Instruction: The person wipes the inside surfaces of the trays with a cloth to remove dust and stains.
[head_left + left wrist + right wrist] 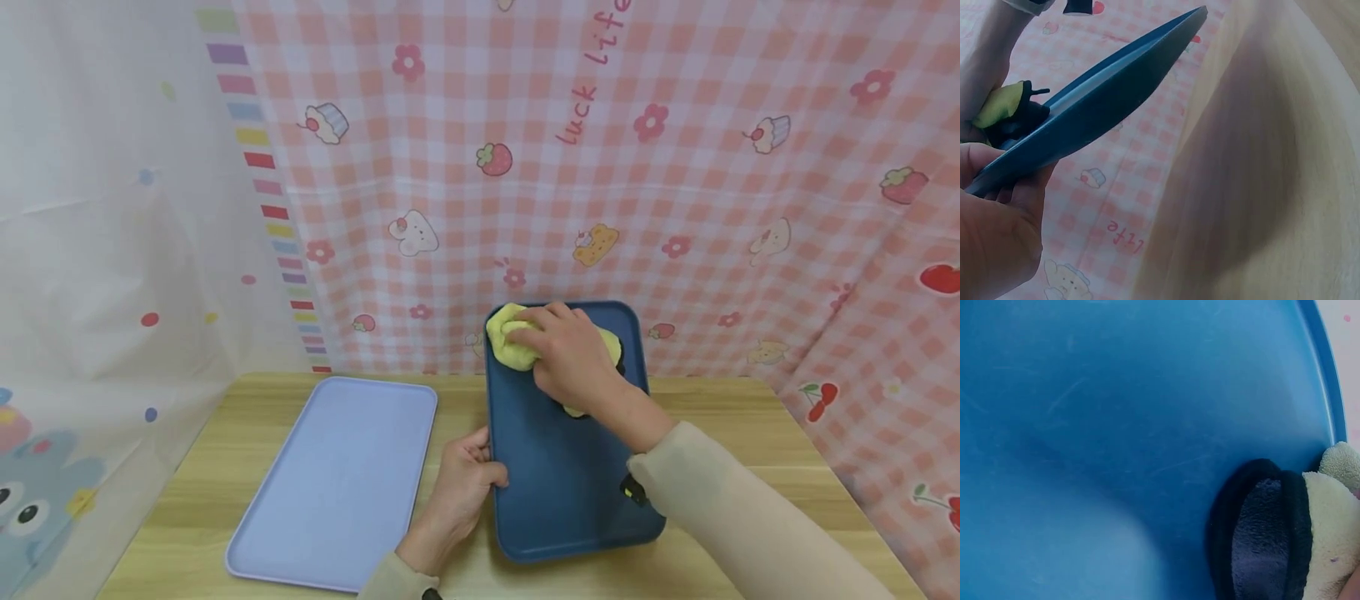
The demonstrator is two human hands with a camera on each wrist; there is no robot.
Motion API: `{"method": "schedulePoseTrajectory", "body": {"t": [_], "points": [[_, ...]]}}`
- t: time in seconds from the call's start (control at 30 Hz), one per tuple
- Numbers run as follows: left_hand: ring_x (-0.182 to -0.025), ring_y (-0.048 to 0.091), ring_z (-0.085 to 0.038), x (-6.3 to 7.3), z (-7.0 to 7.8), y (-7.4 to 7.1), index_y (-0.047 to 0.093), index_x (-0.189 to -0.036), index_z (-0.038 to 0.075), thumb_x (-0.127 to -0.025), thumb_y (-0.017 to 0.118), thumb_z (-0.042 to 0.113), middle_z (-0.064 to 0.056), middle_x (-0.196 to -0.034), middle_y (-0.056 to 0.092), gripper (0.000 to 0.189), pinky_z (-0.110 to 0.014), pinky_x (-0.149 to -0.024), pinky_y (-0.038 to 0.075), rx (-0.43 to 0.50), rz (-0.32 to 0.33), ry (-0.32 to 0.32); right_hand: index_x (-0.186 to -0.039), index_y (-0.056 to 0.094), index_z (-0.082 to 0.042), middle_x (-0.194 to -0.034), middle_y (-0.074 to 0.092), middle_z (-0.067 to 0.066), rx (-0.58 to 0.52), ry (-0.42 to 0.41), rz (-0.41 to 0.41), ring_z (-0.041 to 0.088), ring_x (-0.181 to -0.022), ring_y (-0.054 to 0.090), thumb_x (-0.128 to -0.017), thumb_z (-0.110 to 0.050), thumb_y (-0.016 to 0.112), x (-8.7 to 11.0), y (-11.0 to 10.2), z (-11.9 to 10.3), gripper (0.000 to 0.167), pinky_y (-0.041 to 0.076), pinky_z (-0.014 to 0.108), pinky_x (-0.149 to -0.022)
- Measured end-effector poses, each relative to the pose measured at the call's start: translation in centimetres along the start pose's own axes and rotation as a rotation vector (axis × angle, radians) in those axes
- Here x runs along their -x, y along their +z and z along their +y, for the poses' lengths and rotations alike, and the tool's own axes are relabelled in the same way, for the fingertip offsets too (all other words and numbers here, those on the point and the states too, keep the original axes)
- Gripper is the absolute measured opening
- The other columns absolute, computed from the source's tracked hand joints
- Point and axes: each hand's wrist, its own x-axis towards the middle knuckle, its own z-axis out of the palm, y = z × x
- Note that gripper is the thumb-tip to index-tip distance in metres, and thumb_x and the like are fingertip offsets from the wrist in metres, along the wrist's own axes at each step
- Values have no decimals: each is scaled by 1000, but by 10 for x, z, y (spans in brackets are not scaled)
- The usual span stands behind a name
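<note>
Blue tray (yellow cloth against it) near lavender tray.

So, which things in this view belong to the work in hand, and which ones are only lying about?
Belonging to the work:
Dark blue tray, held tilted above the table by the left hand
Yellow cloth, held against it by the right hand

Apparently not in use:
Lavender tray, lying flat, untouched
Printed fabric, hanging behind as backdrop
</note>
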Motion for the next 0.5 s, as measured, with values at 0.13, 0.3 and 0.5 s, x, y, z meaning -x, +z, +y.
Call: {"method": "schedulePoseTrajectory", "body": {"t": [0.13,0.3,0.5], "points": [[-89,74,-18,0,1,0,65,-129,-14,-60,46,-21,-26,-106,75,72,-29,-74,58,10,-2,5,-116,79,-12,-126,70,15,10,4,-3,36,-109,63,-85,8,61,0,-3,5,41,53,52,-83],[-90,74,-18,0,1,0,66,-128,-14,-60,46,-20,-25,-107,75,71,-29,-74,57,6,9,11,-115,79,-12,-126,71,15,41,16,-9,36,-108,63,-84,9,62,7,-8,18,41,53,53,-85],[-91,74,-19,0,2,-1,66,-129,-13,-60,47,-20,-24,-108,75,72,-29,-74,57,1,3,5,-115,79,-12,-127,70,17,65,25,-24,38,-111,62,-84,8,61,18,-15,34,41,51,55,-88]]}}
